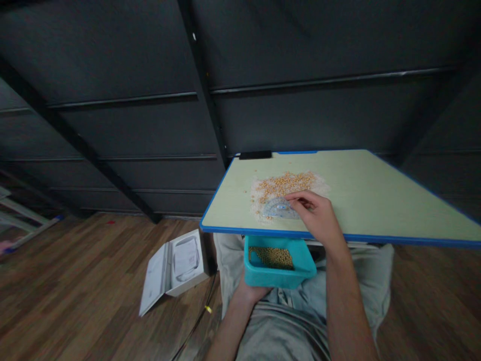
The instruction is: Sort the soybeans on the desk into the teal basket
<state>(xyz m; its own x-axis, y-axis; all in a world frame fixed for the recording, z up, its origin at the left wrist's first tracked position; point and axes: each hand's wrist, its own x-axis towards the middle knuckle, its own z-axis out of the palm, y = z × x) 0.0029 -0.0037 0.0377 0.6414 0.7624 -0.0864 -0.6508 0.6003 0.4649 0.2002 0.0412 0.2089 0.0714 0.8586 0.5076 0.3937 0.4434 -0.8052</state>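
Note:
My right hand [313, 213] pinches a clear plastic protractor [278, 207] by its right end, low over the tabletop [383, 200]. The protractor lies at the near edge of a spread of rice-like white grains [321, 185] and yellow beans [285, 184]. Under the table's front edge, my left hand [253, 291] grips a teal plastic box [280, 279] from below, its fingers mostly hidden. Greenish-yellow beans [276, 257] cover part of the box's floor. The box sits over my lap, close beneath the blue table rim.
A black flat object [255, 155] lies at the table's far left edge. On the wooden floor to the left stands an opened white carton [188, 258], with a dark cable [197, 321] beside it. A dark panelled wall [300, 115] rises behind the table.

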